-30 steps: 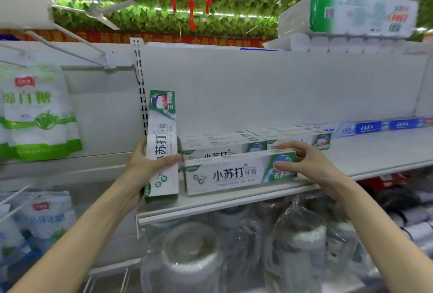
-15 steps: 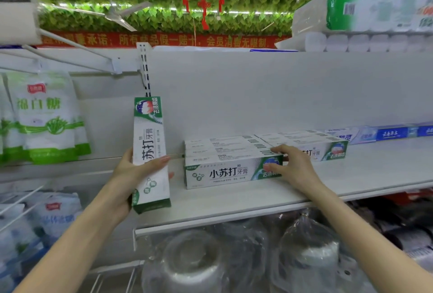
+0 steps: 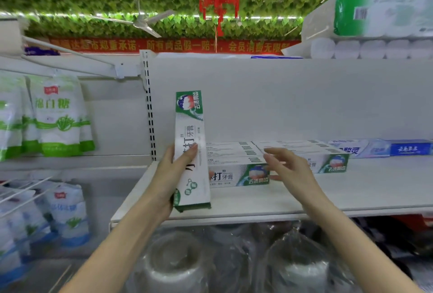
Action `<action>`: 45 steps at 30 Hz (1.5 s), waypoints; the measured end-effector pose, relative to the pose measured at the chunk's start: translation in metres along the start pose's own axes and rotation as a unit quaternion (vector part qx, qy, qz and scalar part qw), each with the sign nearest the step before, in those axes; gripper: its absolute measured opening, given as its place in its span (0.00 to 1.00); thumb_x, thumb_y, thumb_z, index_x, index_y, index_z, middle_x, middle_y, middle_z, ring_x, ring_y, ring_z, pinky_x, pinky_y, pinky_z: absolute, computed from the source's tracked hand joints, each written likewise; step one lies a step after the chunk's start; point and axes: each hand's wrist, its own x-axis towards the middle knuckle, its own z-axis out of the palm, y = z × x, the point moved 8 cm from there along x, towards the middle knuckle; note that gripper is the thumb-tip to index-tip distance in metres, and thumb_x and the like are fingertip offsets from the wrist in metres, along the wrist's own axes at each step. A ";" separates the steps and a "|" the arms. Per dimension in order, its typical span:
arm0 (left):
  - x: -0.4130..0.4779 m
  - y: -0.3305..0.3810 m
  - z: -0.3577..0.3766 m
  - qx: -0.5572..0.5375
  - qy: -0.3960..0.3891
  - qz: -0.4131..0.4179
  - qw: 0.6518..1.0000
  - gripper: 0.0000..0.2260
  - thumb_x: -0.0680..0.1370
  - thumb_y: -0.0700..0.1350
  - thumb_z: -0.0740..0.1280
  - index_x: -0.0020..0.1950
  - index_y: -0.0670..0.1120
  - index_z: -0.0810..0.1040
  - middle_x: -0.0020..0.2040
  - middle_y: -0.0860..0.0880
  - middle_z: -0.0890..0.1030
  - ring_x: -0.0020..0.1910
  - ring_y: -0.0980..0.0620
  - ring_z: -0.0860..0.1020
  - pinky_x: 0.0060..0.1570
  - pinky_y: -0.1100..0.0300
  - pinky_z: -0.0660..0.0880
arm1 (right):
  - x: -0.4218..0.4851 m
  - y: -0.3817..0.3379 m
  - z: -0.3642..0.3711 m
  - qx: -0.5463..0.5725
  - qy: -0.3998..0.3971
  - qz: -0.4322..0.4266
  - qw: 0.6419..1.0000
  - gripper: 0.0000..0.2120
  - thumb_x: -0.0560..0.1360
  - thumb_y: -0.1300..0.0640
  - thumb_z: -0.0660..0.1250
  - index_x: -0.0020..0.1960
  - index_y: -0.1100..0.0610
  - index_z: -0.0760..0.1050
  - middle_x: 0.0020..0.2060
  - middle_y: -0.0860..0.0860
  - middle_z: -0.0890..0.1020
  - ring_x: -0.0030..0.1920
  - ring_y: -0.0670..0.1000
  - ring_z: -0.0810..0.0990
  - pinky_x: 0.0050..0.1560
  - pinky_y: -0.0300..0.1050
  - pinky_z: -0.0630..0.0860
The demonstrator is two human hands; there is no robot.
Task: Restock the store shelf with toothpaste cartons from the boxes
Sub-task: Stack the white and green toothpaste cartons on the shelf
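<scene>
Gripped carton [image 3: 191,142] upright in left hand [image 3: 171,177], thumb across its face, above shelf's [image 3: 363,189] near left part; probably staged to lay next. Held right hand [image 3: 290,172] empty, fingers [image 3: 276,152] loosely spread, beside front row's [image 3: 243,175] right end. Noted rows [image 3: 332,163] lying flat, labels facing near, likely for shoppers.

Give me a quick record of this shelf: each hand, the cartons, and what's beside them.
Left hand: grips one toothpaste carton, upright, at the shelf's left end
Right hand: open, beside the right end of the front lying carton; contact unclear
Shelved cartons: green-and-white, lying flat, two groups side by side
Neighbours: blue cartons further right
</scene>
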 end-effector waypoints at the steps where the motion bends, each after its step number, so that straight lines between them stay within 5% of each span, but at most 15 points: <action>1: 0.000 -0.003 0.015 0.003 -0.009 -0.001 1.000 0.18 0.76 0.51 0.67 0.65 0.52 0.72 0.49 0.45 0.85 0.42 0.42 0.85 0.35 0.51 0.82 | -0.009 -0.005 0.007 0.055 -0.062 0.026 0.996 0.14 0.77 0.49 0.63 0.61 0.51 0.74 0.52 0.52 0.81 0.45 0.45 0.84 0.46 0.41 0.81; 4: -0.002 -0.009 0.059 0.048 -0.049 -0.006 0.998 0.19 0.76 0.51 0.67 0.67 0.53 0.71 0.47 0.47 0.85 0.39 0.47 0.85 0.31 0.55 0.80 | -0.021 -0.017 0.000 0.070 -0.120 0.034 0.990 0.22 0.72 0.41 0.62 0.63 0.48 0.71 0.53 0.49 0.80 0.49 0.45 0.83 0.46 0.41 0.81; 6: -0.005 -0.013 0.088 0.089 -0.095 -0.012 0.991 0.21 0.76 0.50 0.68 0.68 0.55 0.69 0.46 0.48 0.86 0.35 0.49 0.84 0.29 0.59 0.78 | -0.012 -0.022 -0.027 0.060 -0.064 0.011 0.996 0.29 0.68 0.39 0.62 0.67 0.46 0.67 0.55 0.48 0.78 0.51 0.44 0.81 0.49 0.40 0.80; 9: -0.007 -0.025 0.120 0.182 -0.155 -0.020 0.971 0.25 0.74 0.51 0.71 0.68 0.58 0.67 0.48 0.48 0.86 0.42 0.42 0.85 0.41 0.48 0.82 | 0.005 -0.017 -0.075 0.083 0.001 0.008 0.996 0.33 0.67 0.39 0.66 0.70 0.44 0.64 0.61 0.49 0.74 0.56 0.46 0.79 0.56 0.47 0.78; 12: -0.006 -0.036 0.146 0.255 -0.177 -0.023 0.950 0.23 0.72 0.51 0.73 0.63 0.56 0.68 0.49 0.49 0.85 0.43 0.41 0.84 0.48 0.40 0.80 | 0.019 -0.004 -0.114 0.123 0.009 0.004 0.992 0.32 0.67 0.43 0.72 0.69 0.42 0.67 0.64 0.50 0.73 0.60 0.50 0.78 0.59 0.51 0.77; 16: -0.006 -0.042 0.188 0.368 -0.244 -0.012 0.897 0.23 0.74 0.51 0.72 0.65 0.56 0.66 0.54 0.52 0.82 0.38 0.52 0.84 0.37 0.59 0.81 | 0.024 0.020 -0.145 0.129 -0.036 0.017 0.991 0.21 0.73 0.52 0.70 0.65 0.47 0.73 0.56 0.53 0.82 0.49 0.49 0.82 0.51 0.47 0.78; 23: 0.003 -0.056 0.229 0.428 -0.293 0.008 0.855 0.22 0.72 0.52 0.74 0.64 0.60 0.71 0.54 0.55 0.82 0.42 0.53 0.84 0.43 0.58 0.82 | 0.016 0.051 -0.192 0.083 -0.073 0.036 0.993 0.22 0.73 0.60 0.70 0.64 0.45 0.74 0.52 0.54 0.83 0.51 0.53 0.83 0.51 0.48 0.80; 30: 0.008 -0.050 0.238 0.519 -0.231 0.071 0.820 0.23 0.71 0.58 0.73 0.63 0.58 0.73 0.52 0.57 0.77 0.48 0.61 0.78 0.50 0.61 0.79 | 0.021 0.078 -0.230 0.080 -0.034 0.035 0.996 0.16 0.72 0.59 0.71 0.58 0.51 0.76 0.51 0.57 0.84 0.47 0.52 0.83 0.46 0.42 0.81; 34: 0.013 -0.041 0.217 0.503 -0.177 0.105 0.839 0.23 0.71 0.60 0.71 0.63 0.56 0.74 0.58 0.56 0.78 0.54 0.61 0.76 0.56 0.62 0.74 | 0.025 0.093 -0.251 0.097 -0.003 0.034 0.995 0.38 0.50 0.36 0.81 0.56 0.48 0.77 0.46 0.53 0.85 0.43 0.49 0.84 0.42 0.39 0.80; 37: 0.020 -0.026 0.193 0.512 -0.093 0.164 0.838 0.30 0.70 0.66 0.65 0.68 0.54 0.71 0.64 0.55 0.75 0.61 0.58 0.73 0.58 0.62 0.68 | 0.027 0.113 -0.257 0.089 0.035 0.035 0.995 0.43 0.46 0.33 0.80 0.56 0.49 0.75 0.45 0.53 0.84 0.41 0.48 0.84 0.40 0.38 0.80; 40: 0.029 -0.030 0.174 0.604 -0.062 0.158 0.779 0.40 0.67 0.72 0.56 0.74 0.53 0.64 0.73 0.54 0.68 0.71 0.54 0.66 0.69 0.55 0.63 | 0.029 0.119 -0.252 0.047 0.055 0.038 0.997 0.24 0.67 0.52 0.75 0.60 0.55 0.71 0.49 0.59 0.81 0.40 0.51 0.82 0.39 0.31 0.78; 42: 0.036 -0.043 0.165 0.683 -0.061 0.138 0.715 0.44 0.66 0.75 0.51 0.77 0.53 0.59 0.76 0.54 0.62 0.76 0.53 0.58 0.75 0.52 0.53 | 0.033 0.116 -0.246 -0.020 0.053 0.033 0.998 0.19 0.72 0.62 0.72 0.60 0.56 0.69 0.48 0.57 0.80 0.40 0.49 0.80 0.35 0.28 0.74; 45: 0.042 -0.056 0.158 0.727 -0.047 0.151 0.668 0.52 0.60 0.81 0.37 0.77 0.55 0.59 0.77 0.56 0.60 0.76 0.55 0.57 0.75 0.53 0.48 | 0.039 0.114 -0.226 -0.135 0.023 0.033 0.990 0.20 0.72 0.58 0.73 0.58 0.54 0.67 0.44 0.51 0.80 0.38 0.45 0.78 0.34 0.28 0.70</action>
